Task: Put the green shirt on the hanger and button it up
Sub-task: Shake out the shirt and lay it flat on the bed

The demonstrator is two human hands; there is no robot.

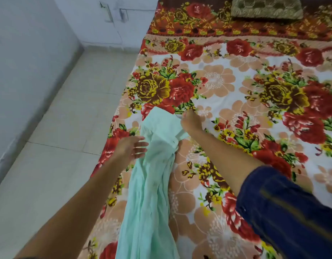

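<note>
Head view: bed [236,86] under a floral sheet carries the green shirt [152,174], bunched lengthwise near its left edge. Right hand [191,121] pinches the collar end, likely to spread it; left hand [130,148], fingers [141,149] straight, touches the cloth. No hanger visible.

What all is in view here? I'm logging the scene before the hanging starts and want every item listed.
green shirt: one, pale mint green, bunched lengthwise on the near left part of the bed.
bedspread: one, white with red, yellow and peach flowers, covering the bed.
cushion: one, olive-gold patterned, at the far end of the bed.
floor: pale tiles, left of the bed.
wall: pale grey-blue, far left.
hanger: none visible.
sleeve: one, dark blue with stripes, on the right arm.
left hand: fingers straight, at the shirt's left edge.
right hand: pinching the shirt's upper right edge.
</note>
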